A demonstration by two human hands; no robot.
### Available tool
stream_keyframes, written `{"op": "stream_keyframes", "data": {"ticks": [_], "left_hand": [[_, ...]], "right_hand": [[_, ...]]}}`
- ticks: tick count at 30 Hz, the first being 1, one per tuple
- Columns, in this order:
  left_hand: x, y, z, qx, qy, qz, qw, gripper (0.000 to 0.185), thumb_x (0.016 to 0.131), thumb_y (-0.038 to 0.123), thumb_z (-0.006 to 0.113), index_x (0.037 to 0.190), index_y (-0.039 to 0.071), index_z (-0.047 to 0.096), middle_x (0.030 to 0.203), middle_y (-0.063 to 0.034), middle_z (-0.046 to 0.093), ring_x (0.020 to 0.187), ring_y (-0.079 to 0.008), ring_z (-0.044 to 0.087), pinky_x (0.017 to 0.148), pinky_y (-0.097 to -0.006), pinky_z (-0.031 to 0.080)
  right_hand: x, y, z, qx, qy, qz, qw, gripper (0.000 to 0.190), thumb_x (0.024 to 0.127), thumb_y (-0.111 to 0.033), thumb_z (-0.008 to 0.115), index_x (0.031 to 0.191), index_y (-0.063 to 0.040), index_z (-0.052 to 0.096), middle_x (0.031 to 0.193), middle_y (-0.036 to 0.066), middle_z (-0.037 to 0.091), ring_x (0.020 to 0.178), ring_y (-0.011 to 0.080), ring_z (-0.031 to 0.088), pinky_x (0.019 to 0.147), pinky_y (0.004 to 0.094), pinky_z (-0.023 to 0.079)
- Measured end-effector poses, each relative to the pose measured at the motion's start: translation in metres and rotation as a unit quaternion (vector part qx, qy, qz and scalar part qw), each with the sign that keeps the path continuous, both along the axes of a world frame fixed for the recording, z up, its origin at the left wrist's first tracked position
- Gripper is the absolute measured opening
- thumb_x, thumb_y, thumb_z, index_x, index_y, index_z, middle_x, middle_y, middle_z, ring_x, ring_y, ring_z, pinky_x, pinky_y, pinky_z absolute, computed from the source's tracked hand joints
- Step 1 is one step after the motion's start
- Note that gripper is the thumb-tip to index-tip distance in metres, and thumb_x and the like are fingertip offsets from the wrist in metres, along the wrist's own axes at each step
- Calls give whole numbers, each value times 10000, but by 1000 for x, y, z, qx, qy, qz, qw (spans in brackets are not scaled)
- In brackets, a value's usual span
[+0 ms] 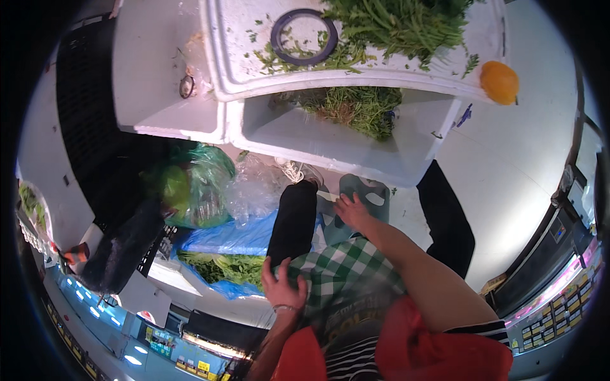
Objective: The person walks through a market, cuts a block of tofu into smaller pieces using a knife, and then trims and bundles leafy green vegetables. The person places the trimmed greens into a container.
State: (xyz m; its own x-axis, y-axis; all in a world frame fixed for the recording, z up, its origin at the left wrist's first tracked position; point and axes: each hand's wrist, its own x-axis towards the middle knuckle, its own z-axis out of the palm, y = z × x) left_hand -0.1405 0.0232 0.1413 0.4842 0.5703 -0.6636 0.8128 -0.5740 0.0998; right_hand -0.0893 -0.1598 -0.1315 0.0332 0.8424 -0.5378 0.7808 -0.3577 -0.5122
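Note:
My left hand (284, 289) is over my thigh, by the green-and-white checked cloth (355, 264) on my lap, with fingers apart and nothing in them. Lower on the lap side, my right hand (353, 213) reaches out with fingers spread beside a grey-green item with rounded holes (364, 193); whether it touches this is unclear. Before me, a white foam board or lid (395, 71) carries a bunch of leafy greens (405, 28), a dark purple tape roll (329, 45) and loose leaf scraps. Underneath, an open white foam box (295, 128) contains stalks and trimmings (357, 112).
An orange-yellow fruit or pepper (499, 82) sits by the lid's right corner. Another white foam box (157, 76) stands at left. On the floor are a green plastic bag (200, 185), clear plastic (255, 185) and leafy greens (224, 269) under blue plastic (233, 235).

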Motion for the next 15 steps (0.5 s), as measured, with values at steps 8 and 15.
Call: {"op": "stream_keyframes", "data": {"ticks": [8,15], "left_hand": [[22,19,-28,99,-83,3,992,422,618,199,575,1024,88,547,1201,-264,331,1079,-422,369,907,-450,312],[17,32,-58,193,-176,10,965,467,640,232,558,1070,53,515,1246,-266,292,1142,-428,304,951,-476,249]], "right_hand": [[-7,-31,-58,27,66,91,993,382,746,-204,492,1128,-202,481,1196,93,424,1110,346,394,828,591,325],[76,-96,-93,78,99,-9,992,339,735,-177,502,1073,-174,521,1107,116,482,1028,337,467,769,483,413]]}}
